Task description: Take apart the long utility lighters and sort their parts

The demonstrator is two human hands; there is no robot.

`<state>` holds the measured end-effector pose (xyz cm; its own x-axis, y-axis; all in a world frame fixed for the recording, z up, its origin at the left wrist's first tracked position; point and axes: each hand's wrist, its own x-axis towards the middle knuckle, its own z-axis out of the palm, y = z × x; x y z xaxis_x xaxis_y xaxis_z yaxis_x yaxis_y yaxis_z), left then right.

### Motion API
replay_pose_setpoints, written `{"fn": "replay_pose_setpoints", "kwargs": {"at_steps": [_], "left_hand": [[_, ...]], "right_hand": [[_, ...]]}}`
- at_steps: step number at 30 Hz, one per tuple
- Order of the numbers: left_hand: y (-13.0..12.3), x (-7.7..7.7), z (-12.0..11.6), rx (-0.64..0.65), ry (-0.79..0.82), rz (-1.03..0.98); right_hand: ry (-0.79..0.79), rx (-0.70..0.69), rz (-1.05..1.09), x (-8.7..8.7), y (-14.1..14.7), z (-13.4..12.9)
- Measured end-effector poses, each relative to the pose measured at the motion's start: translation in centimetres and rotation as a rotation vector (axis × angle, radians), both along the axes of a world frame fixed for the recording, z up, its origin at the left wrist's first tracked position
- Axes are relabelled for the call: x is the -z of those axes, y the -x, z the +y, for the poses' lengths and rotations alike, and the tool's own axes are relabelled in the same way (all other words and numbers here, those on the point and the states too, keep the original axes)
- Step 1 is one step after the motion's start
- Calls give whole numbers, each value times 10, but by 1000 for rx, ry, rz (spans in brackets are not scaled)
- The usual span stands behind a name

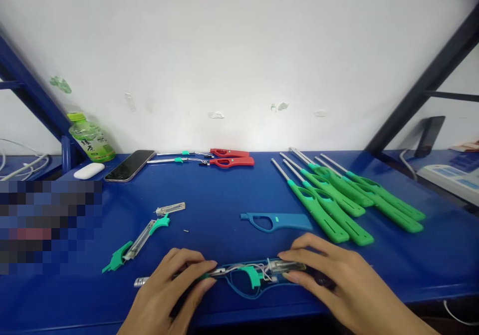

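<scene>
Blue lighter shell [269, 288] lay at the near centre. The left hand [168, 292] pinched the metal tube [216, 272]; the right hand [331, 271] grasped the clear fuel tank [286, 266]. A green trigger [253, 277] sat between them. Beyond lay a second blue shell [293, 220], green lighters [318, 215] at right and red shells [235, 162] at the far side.

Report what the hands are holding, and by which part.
The left hand holds a metal tube along its middle, both ends showing; the right hand holds a clear tank by its long sides, between thumb and fingers.
</scene>
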<state>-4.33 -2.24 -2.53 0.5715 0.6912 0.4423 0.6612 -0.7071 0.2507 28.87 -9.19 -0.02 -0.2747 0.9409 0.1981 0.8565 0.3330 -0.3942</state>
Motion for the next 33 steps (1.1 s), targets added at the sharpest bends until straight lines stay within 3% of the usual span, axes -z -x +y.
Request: {"fn": "replay_pose_setpoints", "kwargs": {"at_steps": [6, 11, 17, 22, 28, 33], "left_hand": [[2, 0, 2, -4, -88, 42], [-18, -12, 0, 85, -222, -13], [-40, -10, -1, 241, -88, 93], [-41, -5, -2, 169, -151, 80], [-40, -14, -5, 154, -215, 17], [-7, -18, 10, -83, -338, 21]], "right_hand": [[4, 76, 57, 8, 3, 2], [-71, 70, 40, 10, 5, -1], [-154, 97, 69, 15, 10, -3], [-179, 134, 78, 15, 13, -6], [-214, 147, 43, 12, 16, -6], [-216, 137, 24, 12, 16, -8]]}}
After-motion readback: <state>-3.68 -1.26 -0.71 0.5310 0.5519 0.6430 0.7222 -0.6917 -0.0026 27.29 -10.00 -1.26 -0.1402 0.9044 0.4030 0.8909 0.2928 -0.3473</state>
